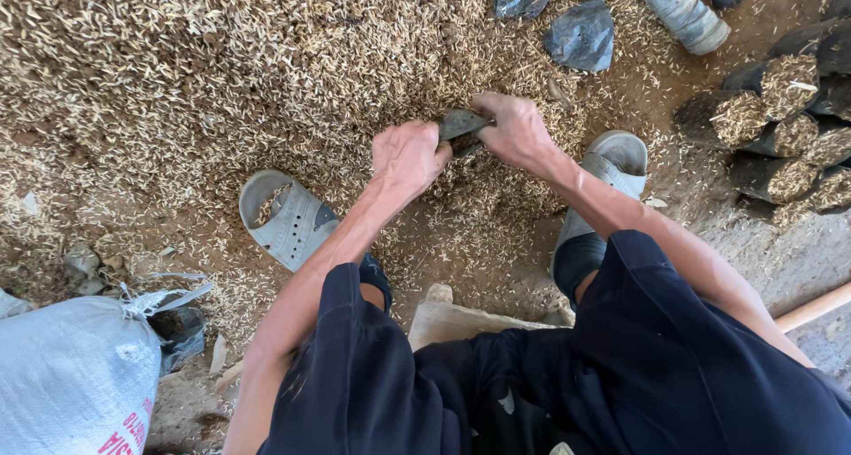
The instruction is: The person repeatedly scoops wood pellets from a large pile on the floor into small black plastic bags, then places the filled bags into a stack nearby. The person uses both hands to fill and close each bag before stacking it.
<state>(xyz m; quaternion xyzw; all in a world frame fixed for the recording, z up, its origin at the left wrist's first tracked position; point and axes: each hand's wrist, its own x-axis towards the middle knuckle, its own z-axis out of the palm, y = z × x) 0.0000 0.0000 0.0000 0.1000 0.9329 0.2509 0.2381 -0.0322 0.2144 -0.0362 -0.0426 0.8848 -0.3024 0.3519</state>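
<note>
A: Item held?

B: One small dark plastic bag [461, 123], pinched between both hands just above the husk heap [222, 74]. The left hand [408, 158] is closed on its near edge; the right hand [514, 131] is clamped on its far edge, fingers curled over it. The bag's mouth sits between the two grips.

A: Packages close by?

B: One grey-white woven sack [75, 380], lower left corner, rounded and full, red print along its lower side, mouth tied with a pale strip. Two empty dark bags [581, 34] lie flat at the top centre, crumpled and bluish-black; a third shows partly at the top right edge. At the right edge, a stack of filled dark bags [780, 127] lies on its side, open ends showing husk: about six countable, more cut off by the frame.

A: Other items?

B: Two grey perforated sandals [288, 220], one on each foot. One pale cylinder [683, 11], top right. One wooden pole [811, 309], right edge. One flat stone [443, 322] under the person.

A: Surface?

B: Bare brown earth floor [691, 74], strewn with loose husk; the heap fills the upper left. Walls are not in view.
</note>
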